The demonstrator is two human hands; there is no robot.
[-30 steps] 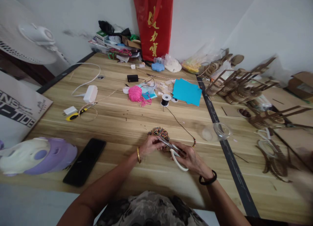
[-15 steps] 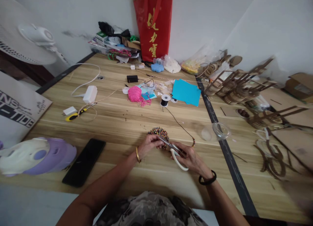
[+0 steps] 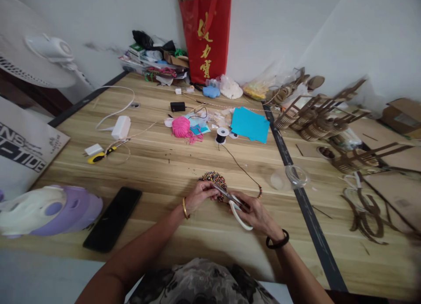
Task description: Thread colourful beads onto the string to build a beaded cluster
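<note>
Beaded ball (image 3: 213,180) sits lower centre of frame, unmoved since a second ago; left hand (image 3: 200,195) fingers pinch it, right hand (image 3: 255,214) stays curled round scissors (image 3: 235,203), blades at the beads.

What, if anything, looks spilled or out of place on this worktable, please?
A clear round container lies tipped on its side right of the hands. Tiny dark specks, perhaps stray beads, are scattered over the wooden table beyond the beaded piece.

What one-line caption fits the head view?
Right hand works white-handled scissors at a beaded ball steadied by the left hand on a wooden table.
</note>
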